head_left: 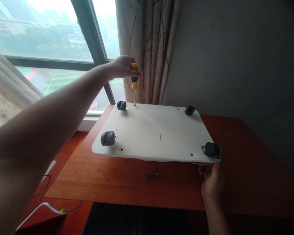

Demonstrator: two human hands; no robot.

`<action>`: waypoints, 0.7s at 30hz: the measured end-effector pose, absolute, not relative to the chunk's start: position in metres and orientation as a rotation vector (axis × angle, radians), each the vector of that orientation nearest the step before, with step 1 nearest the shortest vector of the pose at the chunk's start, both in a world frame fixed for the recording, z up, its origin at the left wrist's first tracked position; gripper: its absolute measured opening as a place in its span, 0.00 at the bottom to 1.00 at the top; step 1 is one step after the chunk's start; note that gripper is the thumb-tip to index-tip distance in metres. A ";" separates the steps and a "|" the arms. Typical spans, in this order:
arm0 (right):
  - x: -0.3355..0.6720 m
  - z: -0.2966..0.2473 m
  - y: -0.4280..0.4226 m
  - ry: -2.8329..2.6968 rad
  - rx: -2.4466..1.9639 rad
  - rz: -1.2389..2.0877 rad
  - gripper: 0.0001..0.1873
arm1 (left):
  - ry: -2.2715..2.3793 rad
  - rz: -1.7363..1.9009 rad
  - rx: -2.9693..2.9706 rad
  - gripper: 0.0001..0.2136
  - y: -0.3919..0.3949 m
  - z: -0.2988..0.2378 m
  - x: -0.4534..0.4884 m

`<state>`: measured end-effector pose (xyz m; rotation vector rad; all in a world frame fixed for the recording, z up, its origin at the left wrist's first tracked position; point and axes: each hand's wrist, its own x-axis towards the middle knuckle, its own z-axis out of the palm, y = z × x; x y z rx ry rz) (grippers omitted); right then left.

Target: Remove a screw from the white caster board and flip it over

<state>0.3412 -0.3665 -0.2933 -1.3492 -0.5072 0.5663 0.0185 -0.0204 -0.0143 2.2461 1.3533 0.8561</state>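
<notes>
My left hand (123, 67) is closed around the yellow and black handle of a screwdriver (134, 85). The screwdriver stands upright, its tip at a screw near the far left edge of a white board (147, 125). Black casters are fixed at the board's corners, among them the near left caster (108, 138) and the near right caster (212, 150). Several small holes show in the board. My right hand (212, 182) touches the board's near right corner from below, with fingers curled at its underside and partly hidden.
The board lies over a reddish wooden table (100, 181). Several screws (153, 175) lie in a small pile before the board's near edge. A window and a patterned curtain (149, 49) stand behind, with a grey wall to the right. A white cable (36, 209) runs at lower left.
</notes>
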 end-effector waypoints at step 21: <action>0.340 -0.290 -0.368 -0.502 -1.346 0.577 0.22 | 0.872 0.980 1.839 0.17 -0.037 -0.053 0.013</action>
